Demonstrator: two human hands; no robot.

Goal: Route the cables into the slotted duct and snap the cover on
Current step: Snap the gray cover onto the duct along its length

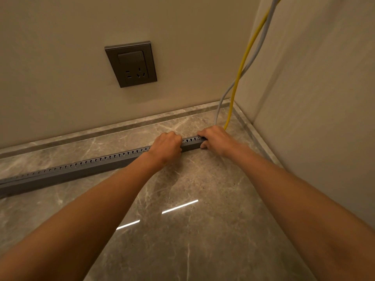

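Right grip (215, 139) clasps the duct (81, 169) end, cables (229, 115) dropping just behind it; left grip (166, 147) clamps alongside, duct running leftward.

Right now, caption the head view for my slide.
On the floor, the left hand and right hand grip the duct where a yellow cable and grey cable descend.
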